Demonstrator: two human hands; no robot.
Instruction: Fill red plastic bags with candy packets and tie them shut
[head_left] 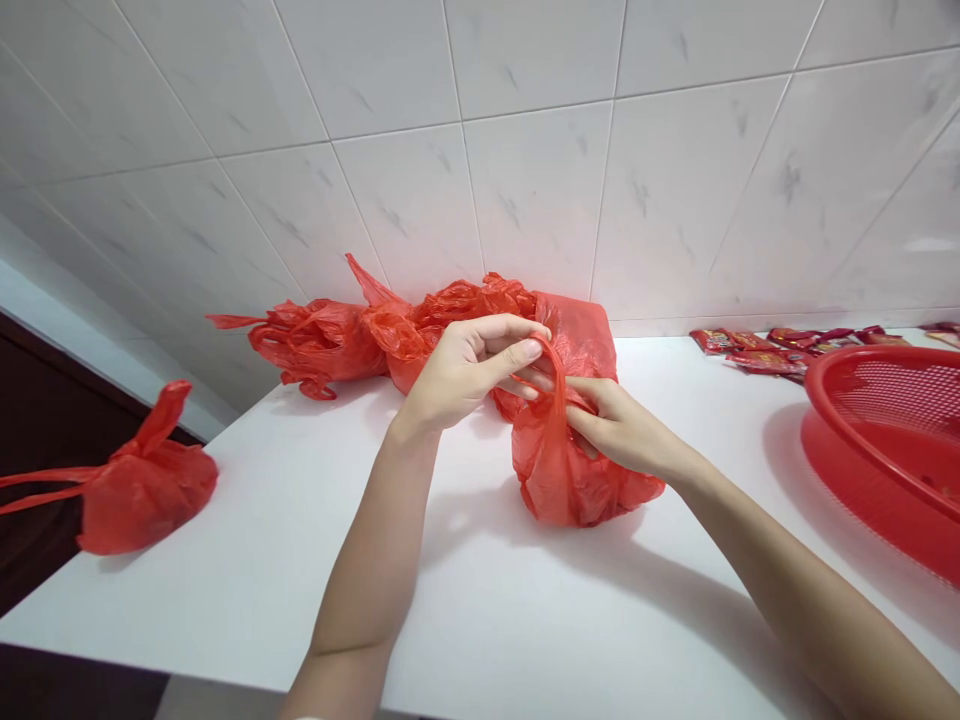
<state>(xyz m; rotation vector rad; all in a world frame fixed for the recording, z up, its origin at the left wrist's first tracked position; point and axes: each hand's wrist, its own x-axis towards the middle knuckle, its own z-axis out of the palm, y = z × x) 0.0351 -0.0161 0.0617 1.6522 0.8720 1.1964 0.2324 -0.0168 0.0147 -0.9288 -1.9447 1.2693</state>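
Note:
A red plastic bag (555,480) with a bulging bottom rests on the white table in front of me. My left hand (480,365) pinches one twisted handle of this bag between thumb and forefinger, above its left side. Lower and to the right, my right hand (619,420) grips the gathered plastic near the bag's neck, its fingertips partly hidden in the folds. What the bag contains cannot be made out through the plastic.
Several filled red bags (322,340) line the tiled wall (532,190). Another tied bag (150,490) sits at the left edge of the white table (472,610). On the right stand a red mesh basket (847,460) and, behind it, several small red packets (757,360).

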